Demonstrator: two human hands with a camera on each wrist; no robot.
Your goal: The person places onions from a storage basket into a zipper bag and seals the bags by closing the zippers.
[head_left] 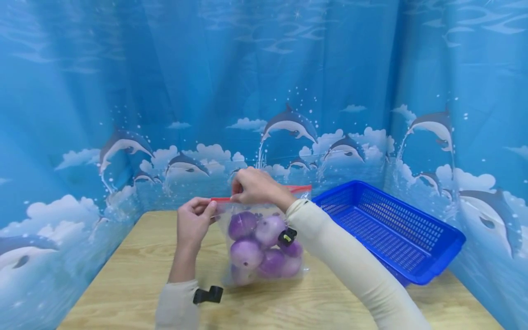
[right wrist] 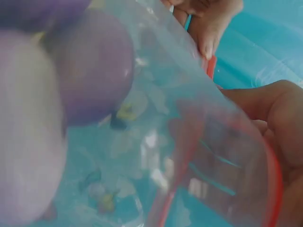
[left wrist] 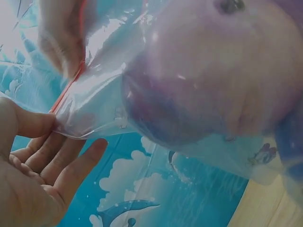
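Right hand [head_left: 256, 187] covers the middle of the zip bag's red seal strip [head_left: 299, 188]; whether that stretch is pressed shut can't be told. Purple onions [head_left: 259, 247] at the back are hidden behind the front ones, count unclear. Right sleeve [head_left: 350, 256] blocks the bag's right edge and part of the blue basket [head_left: 412, 238]. Both wrist views are blurred, onions cropped by the edges. Left fingers [left wrist: 61, 156] cut off at the bottom.

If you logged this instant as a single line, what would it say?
left hand: pinches red zip strip end | right hand: pinches strip | clear bag: upright on table, purple onions inside | blue basket: right
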